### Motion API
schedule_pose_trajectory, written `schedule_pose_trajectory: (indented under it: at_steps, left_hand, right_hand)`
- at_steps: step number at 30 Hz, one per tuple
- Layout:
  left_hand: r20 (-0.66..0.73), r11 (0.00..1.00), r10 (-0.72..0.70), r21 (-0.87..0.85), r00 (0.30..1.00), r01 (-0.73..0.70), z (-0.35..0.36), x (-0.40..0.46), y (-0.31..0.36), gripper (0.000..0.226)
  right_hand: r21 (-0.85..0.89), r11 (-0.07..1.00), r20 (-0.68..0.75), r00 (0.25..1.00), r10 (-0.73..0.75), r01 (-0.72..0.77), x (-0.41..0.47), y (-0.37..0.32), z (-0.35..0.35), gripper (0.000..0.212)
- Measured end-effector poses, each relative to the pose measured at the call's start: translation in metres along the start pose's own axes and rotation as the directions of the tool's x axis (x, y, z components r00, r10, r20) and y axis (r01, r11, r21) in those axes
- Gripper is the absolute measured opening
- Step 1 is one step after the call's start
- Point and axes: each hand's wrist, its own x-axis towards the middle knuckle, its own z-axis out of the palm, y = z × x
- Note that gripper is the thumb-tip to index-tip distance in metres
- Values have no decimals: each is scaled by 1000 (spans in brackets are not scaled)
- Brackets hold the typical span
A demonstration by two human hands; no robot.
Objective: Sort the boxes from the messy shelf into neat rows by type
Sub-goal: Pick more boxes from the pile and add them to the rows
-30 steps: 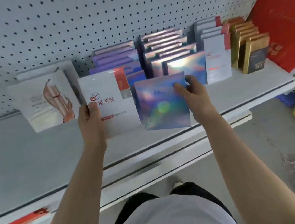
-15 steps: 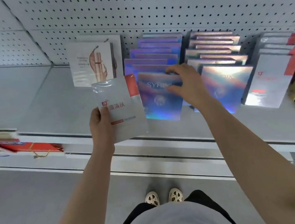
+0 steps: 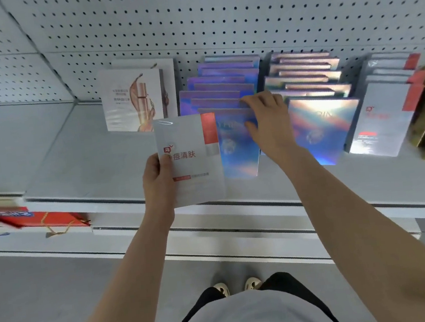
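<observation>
Since a second ago the shiny blue box has gone from mid-air into the front of the blue row, where the right hand now curls its fingers over the top edge, thumb on the face. Meanwhile the left hand pinches a white box by its lower left corner, just above the shelf. Both look light, stiff and slick-wrapped; edges give the surest hold. Matching white boxes stand further right.
</observation>
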Motion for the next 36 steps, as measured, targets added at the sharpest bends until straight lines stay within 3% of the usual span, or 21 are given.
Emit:
schedule_pose_trajectory:
  at_steps: [4, 7, 10, 13, 18, 22, 25, 28, 34, 36]
  left_hand:
    - [68, 999, 36, 17, 997, -37, 14, -8, -1, 20]
    - [158, 997, 61, 42, 986, -68, 36, -22, -3, 20]
    - [264, 994, 89, 43, 960, -104, 68, -39, -2, 17]
    - [338, 986, 138, 46, 931, -163, 110, -58, 0, 15]
    - [471, 964, 182, 85, 863, -250, 186, -95, -3, 12]
    - [607, 941, 182, 120, 773, -316, 252, -127, -7, 36]
    - [656, 909, 195, 159, 729, -386, 300, -152, -15, 43]
    - [659, 869, 179, 243, 731, -432, 336, -167, -24, 53]
    - [532, 816, 174, 394, 828, -424, 365, -173, -31, 62]
    - [512, 811, 148, 426, 846, -400, 369, -172, -33, 64]
  right_hand:
    - [413, 905, -145, 974, 176, -102, -27, 1, -20, 34]
    - [637, 742, -18, 958, 285, -208, -50, 6, -40, 25]
    - [786, 551, 154, 952, 264, -280, -66, 25, -57, 23]
    - [852, 425, 219, 946, 240, -305, -80, 59, -71, 34]
    - [787, 523, 226, 941, 253, -329, -102, 147, -105, 32]
    - [731, 587, 204, 932, 299, -348, -115, 225, -137, 29]
    - [717, 578, 205, 910, 360, -390, -120, 277, -150, 29]
    - [675, 606, 221, 899, 377, -420, -115, 313, -154, 33]
    - [392, 868, 160, 952, 261, -304, -87, 334, -151, 47]
    - [332, 905, 159, 961, 225, -267, -79, 335, -147, 51]
